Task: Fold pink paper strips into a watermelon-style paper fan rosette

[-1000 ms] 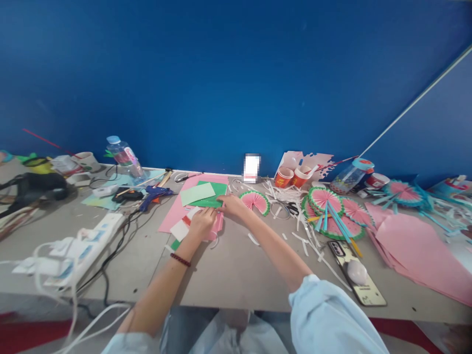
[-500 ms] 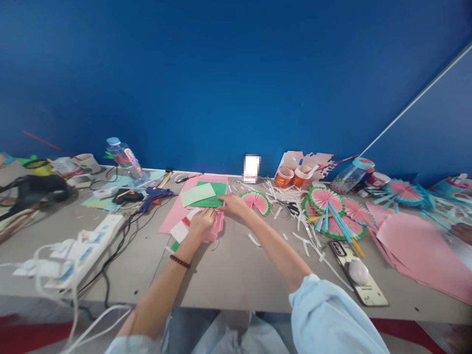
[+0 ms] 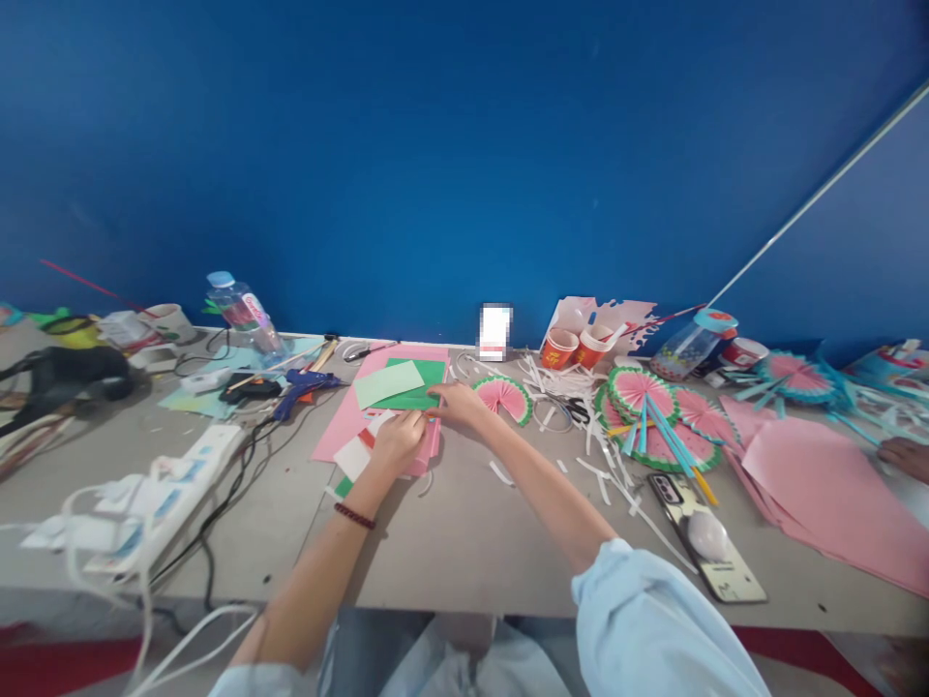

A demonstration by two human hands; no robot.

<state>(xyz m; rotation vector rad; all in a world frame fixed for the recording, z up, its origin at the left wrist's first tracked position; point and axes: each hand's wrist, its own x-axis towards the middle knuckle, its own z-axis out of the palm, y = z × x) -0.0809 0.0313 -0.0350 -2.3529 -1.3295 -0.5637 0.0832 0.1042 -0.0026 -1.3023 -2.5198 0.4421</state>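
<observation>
Both of my hands work close together over a stack of pink paper (image 3: 330,434) on the table. My left hand (image 3: 402,439) is closed, fingers curled down at the lower part of the stack; what is under its fingertips is hidden. Beside it lie white and red paper pieces (image 3: 353,457). My right hand (image 3: 457,402) pinches at the lower right edge of a dark green paper sheet (image 3: 434,372). A pale green paper strip (image 3: 390,384) lies across the green sheet. Right of my right hand is a watermelon-patterned pleated paper fan (image 3: 506,397).
Left stand a power strip (image 3: 181,494) with cables, a blue glue gun (image 3: 305,389) and a bottle (image 3: 247,315). Rightward are paper scraps (image 3: 602,474), scissors (image 3: 577,410), paper cups (image 3: 558,350), more fans (image 3: 643,397) and a phone (image 3: 733,576). Another person's hand (image 3: 905,455) shows far right.
My hands and the papers stay almost in place. At the far right, the other person's hand has shifted slightly.
</observation>
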